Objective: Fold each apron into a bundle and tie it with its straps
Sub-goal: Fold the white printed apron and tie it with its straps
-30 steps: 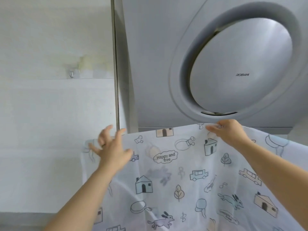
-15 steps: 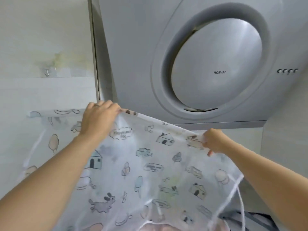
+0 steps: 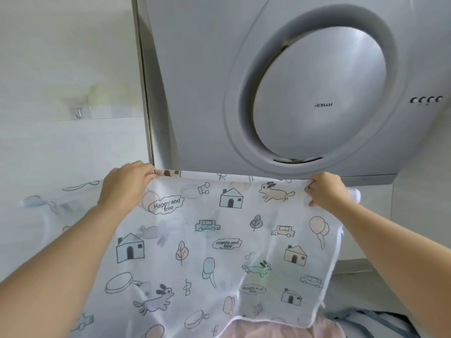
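In front of a grey range hood, our left hand and right hand pinch the thin, white cartoon-printed apron taut along its top edge; it looks light, limp, best held at corners.

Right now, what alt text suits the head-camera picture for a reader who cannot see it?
A person's left hand and right hand grip the top edge of a sheer white apron printed with houses, cars and rabbits, holding it spread out. Behind it is a grey ROBAM range hood.
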`<act>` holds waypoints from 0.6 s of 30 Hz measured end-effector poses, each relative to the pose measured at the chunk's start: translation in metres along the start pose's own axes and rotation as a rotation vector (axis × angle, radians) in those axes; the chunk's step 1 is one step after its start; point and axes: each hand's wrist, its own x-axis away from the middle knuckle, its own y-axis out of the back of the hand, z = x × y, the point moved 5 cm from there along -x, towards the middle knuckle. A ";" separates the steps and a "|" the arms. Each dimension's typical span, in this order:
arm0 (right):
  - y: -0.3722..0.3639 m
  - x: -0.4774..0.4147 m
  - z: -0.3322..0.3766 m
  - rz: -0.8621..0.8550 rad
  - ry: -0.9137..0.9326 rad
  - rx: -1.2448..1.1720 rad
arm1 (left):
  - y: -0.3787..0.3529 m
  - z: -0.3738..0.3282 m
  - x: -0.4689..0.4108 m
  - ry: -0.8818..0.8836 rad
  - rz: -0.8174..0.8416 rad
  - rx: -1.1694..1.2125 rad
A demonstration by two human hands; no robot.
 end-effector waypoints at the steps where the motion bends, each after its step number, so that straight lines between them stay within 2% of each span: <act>1: 0.000 0.002 0.004 0.033 0.004 -0.032 | 0.003 -0.004 -0.002 0.008 -0.010 0.041; 4: -0.016 0.014 0.018 0.192 0.035 -0.175 | 0.009 -0.015 -0.006 0.026 -0.029 0.138; 7: -0.044 0.030 0.027 0.314 0.103 -0.099 | 0.017 -0.025 -0.008 0.012 -0.043 0.176; 8: -0.045 0.031 0.028 0.282 0.109 -0.077 | 0.021 -0.027 -0.008 0.005 -0.056 0.188; 10: -0.036 0.026 0.026 0.100 0.071 -0.132 | 0.023 -0.024 -0.007 -0.021 -0.035 0.210; 13: -0.011 0.018 0.021 -0.168 0.017 -0.308 | 0.008 -0.013 0.000 -0.077 0.153 0.240; 16: -0.002 0.021 0.026 -0.262 0.099 -0.233 | -0.014 -0.009 0.015 -0.097 0.324 0.204; 18: 0.004 0.026 0.027 -0.314 0.144 -0.197 | -0.025 -0.007 0.022 -0.069 0.383 0.194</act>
